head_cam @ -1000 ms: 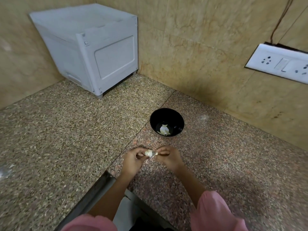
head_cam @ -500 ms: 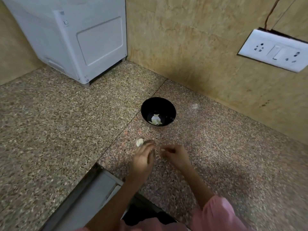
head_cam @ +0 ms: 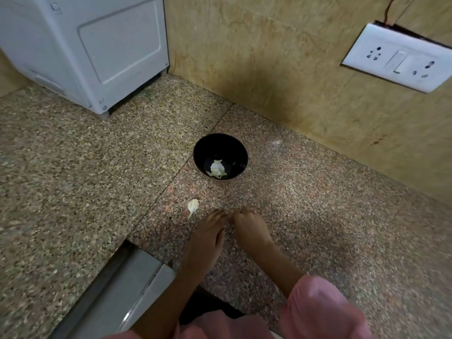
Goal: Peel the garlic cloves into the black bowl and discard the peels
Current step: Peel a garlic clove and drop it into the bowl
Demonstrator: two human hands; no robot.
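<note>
The black bowl [head_cam: 202, 146] stands on the speckled granite counter and has pale peeled garlic [head_cam: 216, 168] at its bottom. One garlic clove with a papery tail [head_cam: 193, 205] lies loose on the counter, in front of the bowl and to its left. My left hand [head_cam: 208, 232] rests just right of that clove, its fingers stretched down to the counter and apart from the clove. Beside it, my right hand [head_cam: 249, 226] has its fingers curled under. Whether they pinch a peel is hidden.
A white appliance [head_cam: 97, 50] fills the back left corner. A white socket plate [head_cam: 398, 59] sits on the tiled wall at right. The counter drops to a grey metal edge [head_cam: 117, 289] at the bottom left, close to my left forearm.
A second ago both hands held the clove between them. The left hand let it go onto the counter, and both hands have since drawn back a little from it.
</note>
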